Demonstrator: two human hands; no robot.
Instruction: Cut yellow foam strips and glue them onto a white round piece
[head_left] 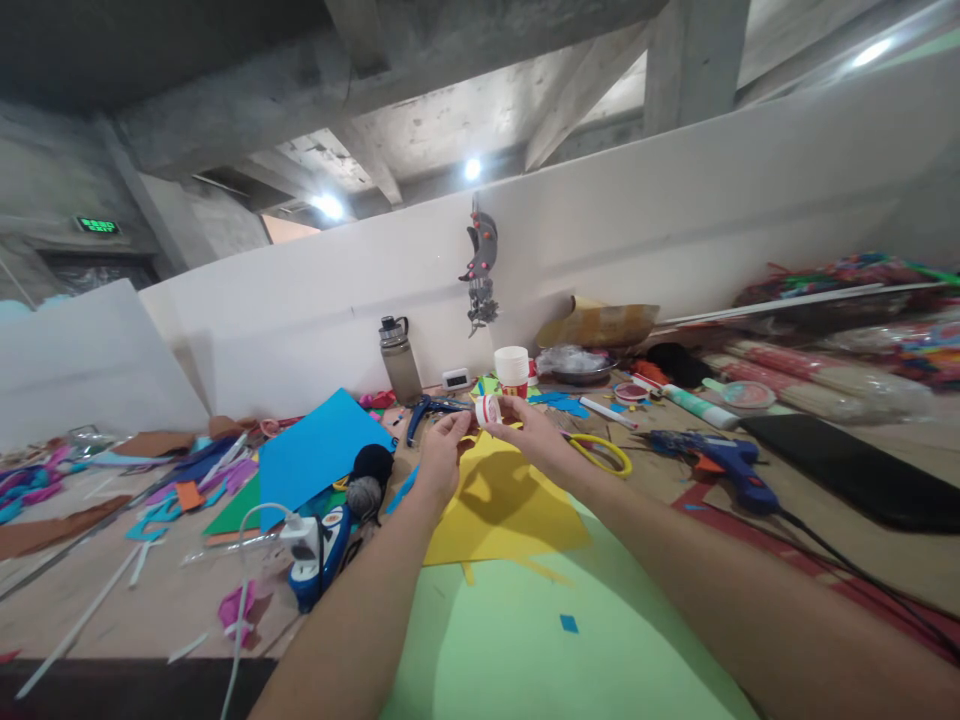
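Between my two hands, above the yellow sheet [510, 510], is a small white-and-red paper cup [488, 411] lying on its side. The fingers of my left hand [448, 448] pinch it from the left. My right hand [529, 432] is closed round its right side, with the thumb underneath. A bit of yellow shows just below the cup, but I cannot make out whether it is attached. Beneath the yellow sheet lies a pale green sheet [525, 640] with a small blue scrap [569, 624] on it.
Behind my hands stand stacked paper cups [512, 368] and a bottle [400, 360]. Yellow-handled scissors [604, 455] and a blue glue gun [720, 465] with a trailing cord lie to the right. Leftward are a blue sheet [319, 455], a power strip [319, 560] and yarn balls [367, 490].
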